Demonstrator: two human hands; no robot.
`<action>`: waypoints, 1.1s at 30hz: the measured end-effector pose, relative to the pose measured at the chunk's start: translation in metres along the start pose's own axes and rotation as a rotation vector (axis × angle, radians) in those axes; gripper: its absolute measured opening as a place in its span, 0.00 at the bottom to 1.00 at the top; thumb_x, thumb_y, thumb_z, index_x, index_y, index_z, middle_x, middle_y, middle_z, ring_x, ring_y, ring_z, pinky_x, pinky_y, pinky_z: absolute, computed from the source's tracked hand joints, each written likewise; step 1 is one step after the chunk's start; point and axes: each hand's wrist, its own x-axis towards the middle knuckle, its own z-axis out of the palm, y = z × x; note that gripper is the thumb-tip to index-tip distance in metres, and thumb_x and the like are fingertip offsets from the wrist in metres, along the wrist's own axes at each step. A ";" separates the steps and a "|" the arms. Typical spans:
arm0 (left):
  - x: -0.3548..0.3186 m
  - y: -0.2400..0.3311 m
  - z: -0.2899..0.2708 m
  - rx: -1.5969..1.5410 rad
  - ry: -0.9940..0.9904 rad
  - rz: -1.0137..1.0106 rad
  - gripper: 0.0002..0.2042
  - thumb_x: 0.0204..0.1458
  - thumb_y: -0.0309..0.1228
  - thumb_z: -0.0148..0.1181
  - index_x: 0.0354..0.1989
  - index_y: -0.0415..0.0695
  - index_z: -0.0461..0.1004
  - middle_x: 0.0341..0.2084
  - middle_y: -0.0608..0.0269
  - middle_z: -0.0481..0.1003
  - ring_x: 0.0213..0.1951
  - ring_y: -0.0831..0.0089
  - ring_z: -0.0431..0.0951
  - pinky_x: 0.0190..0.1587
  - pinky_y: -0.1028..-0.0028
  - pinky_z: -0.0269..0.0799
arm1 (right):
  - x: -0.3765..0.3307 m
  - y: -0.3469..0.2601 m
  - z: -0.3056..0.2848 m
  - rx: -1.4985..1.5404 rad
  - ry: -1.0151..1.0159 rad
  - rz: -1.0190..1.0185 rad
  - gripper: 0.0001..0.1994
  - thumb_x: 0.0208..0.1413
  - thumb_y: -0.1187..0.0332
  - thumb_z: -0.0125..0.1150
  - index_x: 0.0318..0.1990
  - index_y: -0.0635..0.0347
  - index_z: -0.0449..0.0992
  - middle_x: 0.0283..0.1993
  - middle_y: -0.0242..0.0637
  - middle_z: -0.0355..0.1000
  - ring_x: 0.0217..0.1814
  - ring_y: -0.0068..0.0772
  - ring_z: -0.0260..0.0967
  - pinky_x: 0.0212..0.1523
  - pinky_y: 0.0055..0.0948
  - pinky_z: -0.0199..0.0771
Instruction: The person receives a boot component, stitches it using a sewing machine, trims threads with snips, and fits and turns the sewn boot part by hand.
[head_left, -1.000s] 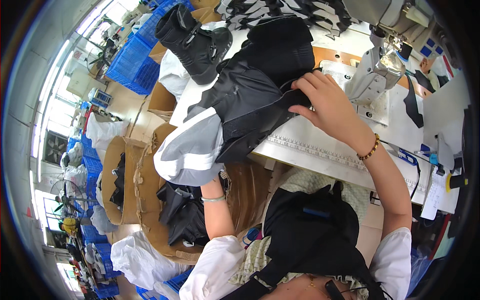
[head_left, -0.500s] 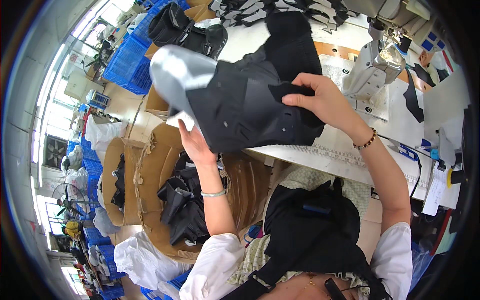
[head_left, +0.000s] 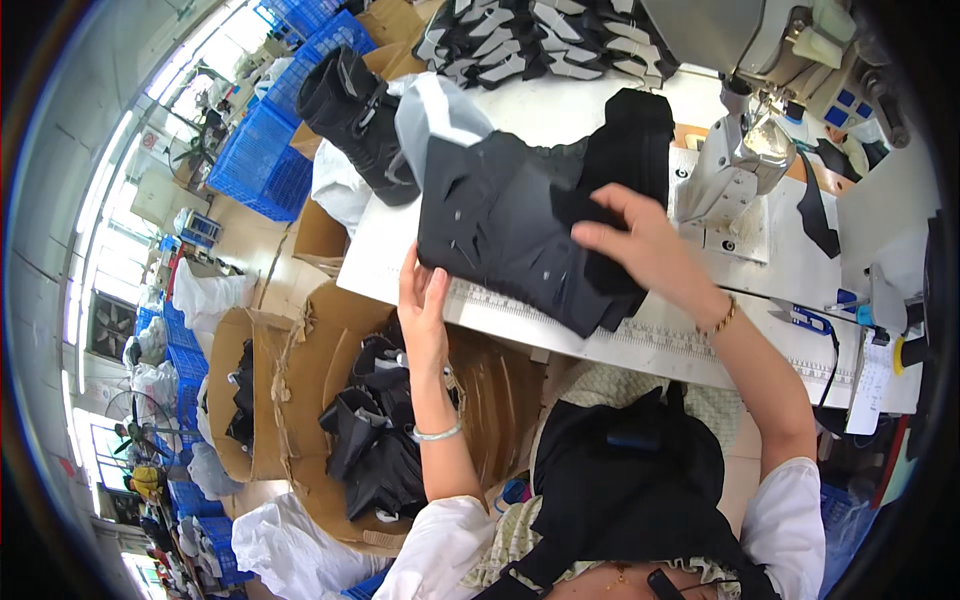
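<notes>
Two bare hands work at one soft black boot upper (head_left: 500, 205) with a translucent greyish toe section, lying in the upper middle of the frame above a white worktable (head_left: 378, 245). The left hand (head_left: 424, 325), left of centre, has its thumb and fingers narrowly apart at the upper's lower left corner; whether they pinch it, I cannot tell. The right hand (head_left: 650, 245), right of centre, has its thumb and forefinger wide apart over the black material; whether the tips touch it is unclear.

A finished-looking black boot (head_left: 350, 115) stands at the upper left, beside the toe section. Black-and-grey cut pieces (head_left: 545, 45) lie at the top centre, and a metallic sewing machine (head_left: 745, 160) at the upper right. A brown cardboard box (head_left: 320, 375) holding dark pieces (head_left: 385, 465) is at the lower left. Blue-handled snips (head_left: 808, 320) lie at the right.
</notes>
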 end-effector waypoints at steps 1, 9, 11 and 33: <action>0.001 -0.004 0.001 -0.052 0.023 -0.025 0.26 0.57 0.34 0.48 0.62 0.41 0.50 0.55 0.57 0.60 0.55 0.67 0.62 0.58 0.64 0.56 | -0.009 -0.002 0.004 -0.069 -0.047 -0.039 0.14 0.48 0.66 0.62 0.37 0.68 0.69 0.33 0.40 0.70 0.35 0.31 0.67 0.39 0.27 0.66; 0.008 -0.033 0.013 -0.370 0.105 0.082 0.20 0.59 0.40 0.44 0.57 0.47 0.53 0.55 0.62 0.58 0.58 0.66 0.57 0.59 0.60 0.53 | -0.052 -0.016 0.036 -0.360 -0.190 -0.379 0.14 0.52 0.69 0.54 0.44 0.65 0.61 0.41 0.45 0.62 0.36 0.50 0.68 0.32 0.37 0.71; 0.009 -0.034 0.013 -0.400 0.090 0.107 0.18 0.59 0.39 0.44 0.55 0.48 0.54 0.54 0.62 0.59 0.57 0.66 0.58 0.59 0.60 0.54 | -0.056 -0.020 0.036 -0.402 -0.211 -0.379 0.15 0.53 0.69 0.53 0.45 0.67 0.61 0.41 0.44 0.61 0.34 0.47 0.69 0.31 0.34 0.72; 0.015 0.024 0.044 0.100 0.060 0.217 0.30 0.53 0.25 0.51 0.63 0.42 0.47 0.59 0.47 0.51 0.63 0.58 0.52 0.58 0.68 0.54 | -0.058 0.004 0.042 0.659 -0.036 0.185 0.16 0.55 0.75 0.54 0.50 0.69 0.62 0.46 0.40 0.69 0.45 0.21 0.67 0.43 0.23 0.70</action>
